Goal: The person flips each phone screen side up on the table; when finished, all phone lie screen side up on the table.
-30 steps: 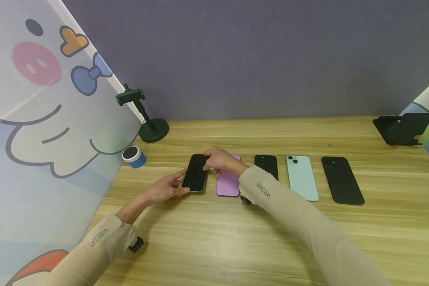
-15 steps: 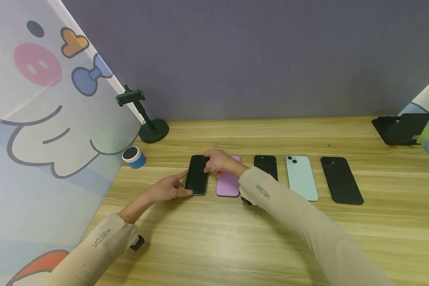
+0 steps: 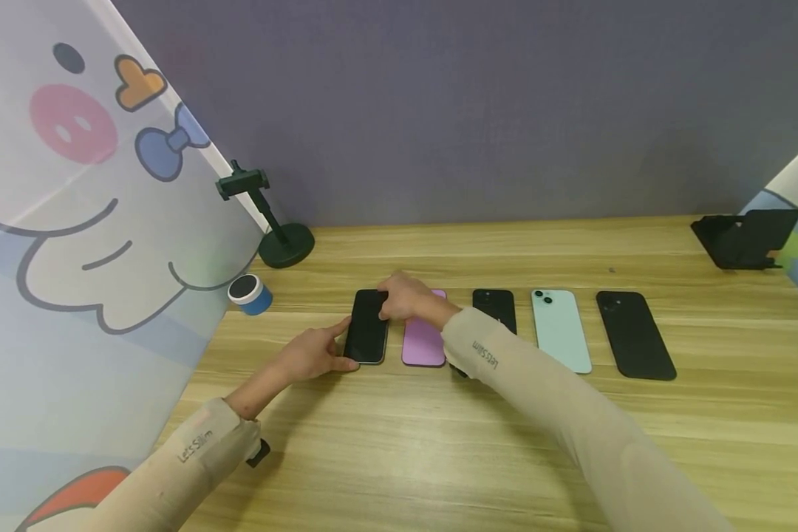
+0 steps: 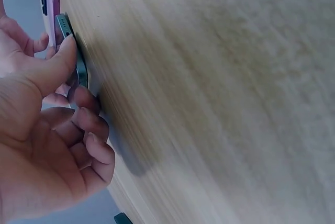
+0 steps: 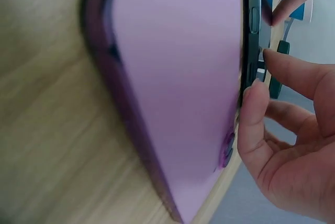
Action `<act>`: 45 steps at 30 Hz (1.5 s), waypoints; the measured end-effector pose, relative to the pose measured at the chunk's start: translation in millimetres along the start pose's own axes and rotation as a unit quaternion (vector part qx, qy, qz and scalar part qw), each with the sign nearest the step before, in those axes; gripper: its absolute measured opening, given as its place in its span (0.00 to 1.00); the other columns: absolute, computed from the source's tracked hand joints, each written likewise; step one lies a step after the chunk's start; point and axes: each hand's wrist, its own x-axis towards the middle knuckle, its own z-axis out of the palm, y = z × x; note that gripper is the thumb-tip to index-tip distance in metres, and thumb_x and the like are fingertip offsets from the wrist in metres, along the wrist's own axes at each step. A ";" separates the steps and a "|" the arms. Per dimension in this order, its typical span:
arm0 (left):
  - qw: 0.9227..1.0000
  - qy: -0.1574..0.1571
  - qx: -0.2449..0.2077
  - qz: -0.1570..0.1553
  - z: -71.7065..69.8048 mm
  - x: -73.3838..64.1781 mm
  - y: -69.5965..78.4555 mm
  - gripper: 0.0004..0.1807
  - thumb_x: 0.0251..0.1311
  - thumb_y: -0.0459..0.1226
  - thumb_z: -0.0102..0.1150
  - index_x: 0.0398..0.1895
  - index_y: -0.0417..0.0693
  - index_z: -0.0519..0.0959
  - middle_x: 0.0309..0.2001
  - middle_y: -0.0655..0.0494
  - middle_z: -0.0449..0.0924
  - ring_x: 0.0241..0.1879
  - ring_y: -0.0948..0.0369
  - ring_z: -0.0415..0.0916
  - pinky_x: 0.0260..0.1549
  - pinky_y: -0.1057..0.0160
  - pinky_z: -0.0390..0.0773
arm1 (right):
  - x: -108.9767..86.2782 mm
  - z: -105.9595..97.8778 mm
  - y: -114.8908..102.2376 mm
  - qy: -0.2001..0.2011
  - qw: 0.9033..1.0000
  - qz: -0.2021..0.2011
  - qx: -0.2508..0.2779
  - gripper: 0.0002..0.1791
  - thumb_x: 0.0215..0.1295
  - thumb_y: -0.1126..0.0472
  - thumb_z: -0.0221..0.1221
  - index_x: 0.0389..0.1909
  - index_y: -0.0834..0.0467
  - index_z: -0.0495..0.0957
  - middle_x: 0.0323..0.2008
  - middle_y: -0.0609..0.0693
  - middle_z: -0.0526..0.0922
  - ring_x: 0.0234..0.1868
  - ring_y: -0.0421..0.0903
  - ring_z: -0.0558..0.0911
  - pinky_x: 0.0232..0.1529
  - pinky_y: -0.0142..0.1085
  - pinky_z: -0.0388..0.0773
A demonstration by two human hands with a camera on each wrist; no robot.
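Note:
A black-screened smartphone [image 3: 366, 332] lies screen up at the left end of a row of phones. My left hand [image 3: 310, 355] holds its lower left corner, index finger along the left side and thumb at the bottom end. In the left wrist view that thumb [image 4: 65, 51] meets the phone's dark green edge [image 4: 82, 72], the other fingers curled. My right hand [image 3: 404, 297] pinches the upper right side with thumb and index finger, reaching over the purple phone [image 3: 424, 346]. Up close in the right wrist view, the fingertips rest at the phone's side edge [image 5: 253, 30].
Further right lie a black phone [image 3: 494, 303] partly under my right sleeve, a mint phone [image 3: 562, 332] and another black phone [image 3: 637, 336], backs up. A dark green phone stand [image 3: 286, 244] and a blue-and-white jar [image 3: 251, 295] stand left; a black folding stand [image 3: 748, 240] sits back right.
The smartphone has shifted slightly right and toward me and sits straighter, in line with the purple phone. Both hands have stayed at its edges; the left moved slightly right with it.

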 end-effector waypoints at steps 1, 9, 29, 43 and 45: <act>1.000 0.003 0.005 0.001 -0.1 -0.2 0.3 0.53 0.59 0.53 0.69 0.80 0.47 0.52 0.23 0.59 0.74 0.21 0.63 0.64 0.24 0.65 0.64 | 0.3 -0.4 1.6 0.001 1.000 -0.004 0.002 0.35 0.63 0.56 0.66 0.72 0.56 0.70 0.70 0.57 0.69 0.70 0.54 0.69 0.67 0.46 0.70; 0.999 0.017 0.028 0.006 -0.4 -0.9 -0.4 0.52 0.58 0.53 0.69 0.80 0.46 0.54 0.30 0.58 0.81 0.24 0.62 0.68 0.28 0.63 0.67 | 2.0 -2.8 9.6 0.005 0.999 -0.034 0.015 0.35 0.61 0.58 0.68 0.70 0.56 0.72 0.68 0.58 0.72 0.68 0.53 0.71 0.66 0.46 0.71; 0.999 0.024 0.023 0.031 0.4 -1.3 -6.3 0.50 0.59 0.51 0.68 0.80 0.47 0.54 0.20 0.61 0.71 0.19 0.64 0.61 0.24 0.65 0.62 | -2.0 -2.9 9.5 0.008 0.999 -0.035 0.008 0.34 0.61 0.57 0.68 0.69 0.55 0.72 0.64 0.58 0.73 0.61 0.53 0.75 0.62 0.44 0.73; 0.997 0.036 0.034 0.055 1.1 -4.0 -7.6 0.48 0.60 0.50 0.67 0.79 0.46 0.55 0.17 0.62 0.67 0.17 0.65 0.58 0.23 0.66 0.60 | -0.8 -2.8 10.8 0.006 1.000 -0.030 0.003 0.34 0.61 0.55 0.68 0.70 0.54 0.72 0.66 0.58 0.72 0.62 0.54 0.75 0.63 0.45 0.72; 0.997 0.036 0.034 0.055 1.5 -4.0 -7.8 0.48 0.61 0.50 0.67 0.79 0.46 0.55 0.18 0.61 0.68 0.17 0.65 0.59 0.23 0.66 0.61 | -0.3 -2.4 11.2 0.005 1.000 -0.030 0.001 0.35 0.62 0.55 0.68 0.70 0.54 0.72 0.66 0.58 0.71 0.62 0.54 0.75 0.63 0.44 0.72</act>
